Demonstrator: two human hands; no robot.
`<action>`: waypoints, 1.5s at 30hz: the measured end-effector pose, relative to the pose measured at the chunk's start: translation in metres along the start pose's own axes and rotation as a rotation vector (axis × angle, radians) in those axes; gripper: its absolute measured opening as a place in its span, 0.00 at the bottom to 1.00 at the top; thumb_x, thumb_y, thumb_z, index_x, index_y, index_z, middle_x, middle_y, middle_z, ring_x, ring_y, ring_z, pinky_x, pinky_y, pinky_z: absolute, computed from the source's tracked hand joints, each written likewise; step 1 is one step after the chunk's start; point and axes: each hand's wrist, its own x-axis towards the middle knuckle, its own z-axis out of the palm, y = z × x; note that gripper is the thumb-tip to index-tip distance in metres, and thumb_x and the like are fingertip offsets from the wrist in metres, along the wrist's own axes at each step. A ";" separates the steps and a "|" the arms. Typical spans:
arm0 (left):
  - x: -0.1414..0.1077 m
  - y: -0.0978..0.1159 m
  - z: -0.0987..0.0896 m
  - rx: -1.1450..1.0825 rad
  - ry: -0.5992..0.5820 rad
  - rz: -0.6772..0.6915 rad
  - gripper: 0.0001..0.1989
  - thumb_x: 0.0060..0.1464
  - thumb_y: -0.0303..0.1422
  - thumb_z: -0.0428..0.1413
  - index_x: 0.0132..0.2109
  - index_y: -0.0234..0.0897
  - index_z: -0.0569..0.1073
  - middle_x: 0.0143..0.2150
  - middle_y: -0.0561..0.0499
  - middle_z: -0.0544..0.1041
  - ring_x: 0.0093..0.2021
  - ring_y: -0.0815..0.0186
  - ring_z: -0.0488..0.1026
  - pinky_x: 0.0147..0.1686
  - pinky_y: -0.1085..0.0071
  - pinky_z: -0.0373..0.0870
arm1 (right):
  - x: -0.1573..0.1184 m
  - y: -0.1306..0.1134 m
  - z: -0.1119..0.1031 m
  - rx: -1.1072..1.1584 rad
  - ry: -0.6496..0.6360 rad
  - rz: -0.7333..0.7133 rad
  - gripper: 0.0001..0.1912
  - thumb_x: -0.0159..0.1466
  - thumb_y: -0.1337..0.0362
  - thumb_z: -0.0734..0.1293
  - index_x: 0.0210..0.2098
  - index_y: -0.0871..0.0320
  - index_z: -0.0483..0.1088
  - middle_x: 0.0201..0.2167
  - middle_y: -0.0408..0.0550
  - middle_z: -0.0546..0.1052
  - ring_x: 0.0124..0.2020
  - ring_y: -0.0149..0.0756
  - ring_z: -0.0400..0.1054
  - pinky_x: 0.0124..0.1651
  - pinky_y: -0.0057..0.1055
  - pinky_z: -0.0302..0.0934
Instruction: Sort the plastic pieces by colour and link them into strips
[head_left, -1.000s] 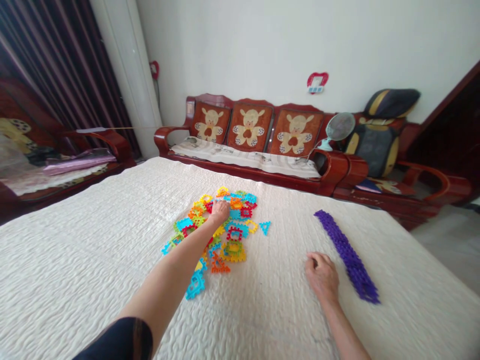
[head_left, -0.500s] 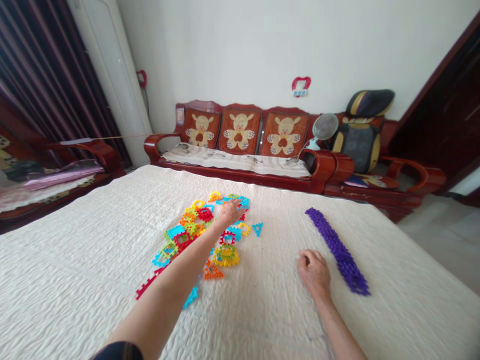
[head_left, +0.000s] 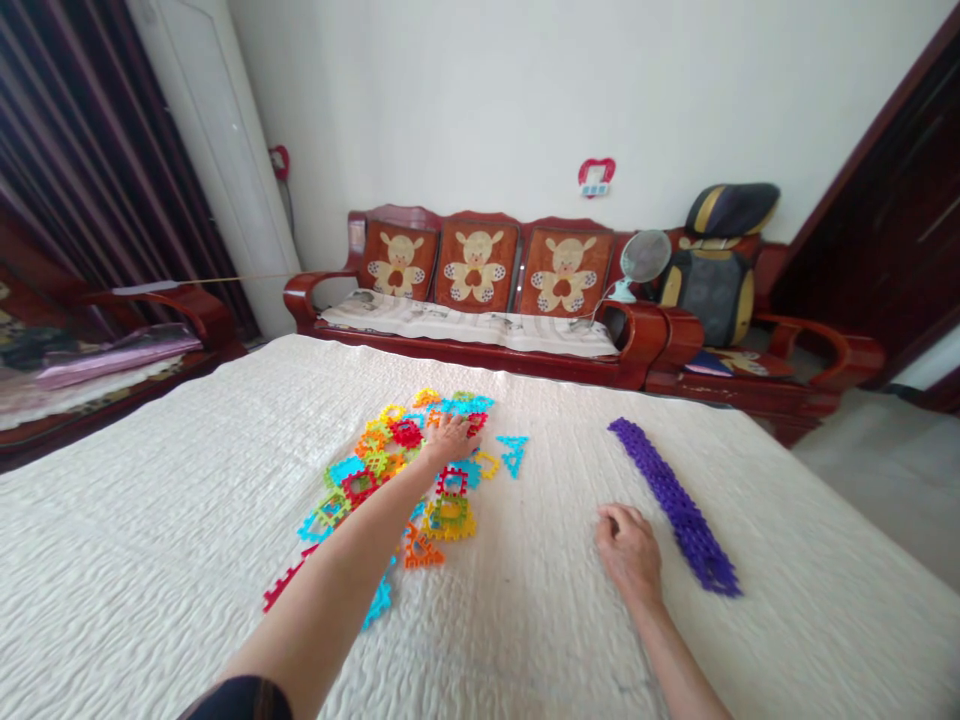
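My left hand [head_left: 448, 440] reaches over the far right part of a pile of toothed plastic building pieces [head_left: 360, 487]. Its fingers look spread and touch the pieces; nothing shows gripped in them. The pile mixes red, yellow, orange, green and blue frames, some square, some triangular. Just right of that hand, apart from the pile, lie small blue triangular pieces [head_left: 514, 457], close together. My right hand [head_left: 630, 548] rests on the cloth with its fingers curled in, and nothing shows in it. To its right lies a long strip of purple toothed pieces [head_left: 675, 505], not touched.
A cream quilted cover [head_left: 180, 480] lies over the broad surface under the pieces. Beyond its far edge stands a dark red wooden sofa [head_left: 450, 345] with bear cushions [head_left: 478, 265]. A small fan [head_left: 645, 257] and a chair with a massage pad [head_left: 709, 295] are at the right.
My left hand has drawn back slightly toward me and left within the pile. Another blue piece now lies beside the lone blue triangle. The right hand stays in place.
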 end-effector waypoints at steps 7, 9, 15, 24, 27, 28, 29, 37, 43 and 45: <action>-0.018 -0.011 -0.013 0.058 0.033 -0.044 0.24 0.57 0.50 0.47 0.50 0.42 0.75 0.54 0.41 0.73 0.58 0.45 0.63 0.56 0.47 0.58 | 0.002 -0.004 -0.003 0.008 -0.008 0.002 0.13 0.57 0.65 0.57 0.31 0.58 0.73 0.34 0.51 0.77 0.37 0.40 0.69 0.45 0.34 0.60; -0.015 -0.010 -0.018 0.070 0.070 -0.067 0.25 0.58 0.50 0.45 0.45 0.38 0.77 0.49 0.39 0.75 0.58 0.45 0.63 0.57 0.47 0.56 | 0.002 -0.005 -0.005 0.012 -0.009 0.001 0.13 0.57 0.65 0.57 0.31 0.58 0.73 0.34 0.51 0.77 0.37 0.40 0.69 0.45 0.34 0.60; 0.013 -0.003 -0.014 0.032 0.117 -0.055 0.22 0.59 0.45 0.45 0.56 0.43 0.70 0.61 0.44 0.66 0.64 0.52 0.56 0.60 0.53 0.55 | 0.001 -0.006 -0.006 0.016 -0.033 0.013 0.13 0.58 0.65 0.57 0.31 0.58 0.72 0.35 0.53 0.77 0.38 0.41 0.68 0.46 0.35 0.59; 0.012 -0.008 0.007 0.000 0.009 -0.031 0.26 0.58 0.47 0.47 0.60 0.44 0.65 0.60 0.41 0.65 0.63 0.49 0.57 0.57 0.47 0.57 | 0.001 -0.002 -0.005 0.017 -0.038 0.013 0.13 0.57 0.65 0.57 0.32 0.58 0.73 0.35 0.52 0.77 0.38 0.41 0.69 0.46 0.35 0.60; -0.001 -0.008 0.001 0.010 0.008 -0.015 0.26 0.57 0.47 0.48 0.60 0.43 0.65 0.59 0.40 0.66 0.62 0.49 0.58 0.58 0.48 0.56 | 0.002 -0.003 -0.005 0.025 -0.031 0.017 0.13 0.57 0.65 0.57 0.31 0.58 0.73 0.34 0.52 0.77 0.38 0.41 0.69 0.46 0.35 0.60; -0.005 -0.007 -0.001 0.014 0.010 -0.012 0.26 0.57 0.46 0.49 0.60 0.43 0.66 0.58 0.40 0.67 0.62 0.49 0.59 0.58 0.48 0.56 | 0.002 -0.004 -0.005 0.028 -0.028 0.019 0.13 0.57 0.65 0.57 0.31 0.58 0.73 0.34 0.52 0.77 0.38 0.41 0.69 0.46 0.35 0.60; -0.008 -0.006 -0.003 0.017 0.012 -0.010 0.25 0.57 0.46 0.49 0.59 0.43 0.66 0.58 0.40 0.67 0.61 0.49 0.59 0.58 0.48 0.56 | 0.002 -0.004 -0.005 0.031 -0.026 0.022 0.12 0.57 0.65 0.57 0.31 0.58 0.73 0.34 0.52 0.77 0.37 0.41 0.69 0.46 0.35 0.60; -0.019 0.000 -0.006 0.006 0.026 0.001 0.23 0.58 0.44 0.48 0.58 0.46 0.67 0.55 0.43 0.69 0.59 0.52 0.62 0.57 0.53 0.60 | 0.003 -0.001 -0.004 0.018 -0.048 0.033 0.13 0.56 0.63 0.57 0.31 0.57 0.73 0.35 0.53 0.77 0.38 0.41 0.69 0.45 0.36 0.60; -0.030 -0.016 -0.010 -0.021 0.133 -0.081 0.27 0.61 0.46 0.43 0.65 0.46 0.58 0.63 0.42 0.62 0.64 0.48 0.54 0.59 0.48 0.54 | 0.004 0.001 -0.003 0.015 -0.052 0.017 0.13 0.55 0.63 0.58 0.31 0.57 0.73 0.35 0.53 0.77 0.37 0.42 0.69 0.45 0.36 0.60; -0.032 -0.025 -0.010 -0.026 0.150 -0.142 0.25 0.62 0.46 0.43 0.62 0.44 0.63 0.62 0.41 0.64 0.64 0.47 0.54 0.59 0.47 0.54 | 0.005 0.000 -0.003 0.013 -0.050 0.017 0.12 0.55 0.63 0.58 0.31 0.57 0.72 0.34 0.53 0.77 0.37 0.42 0.69 0.44 0.36 0.60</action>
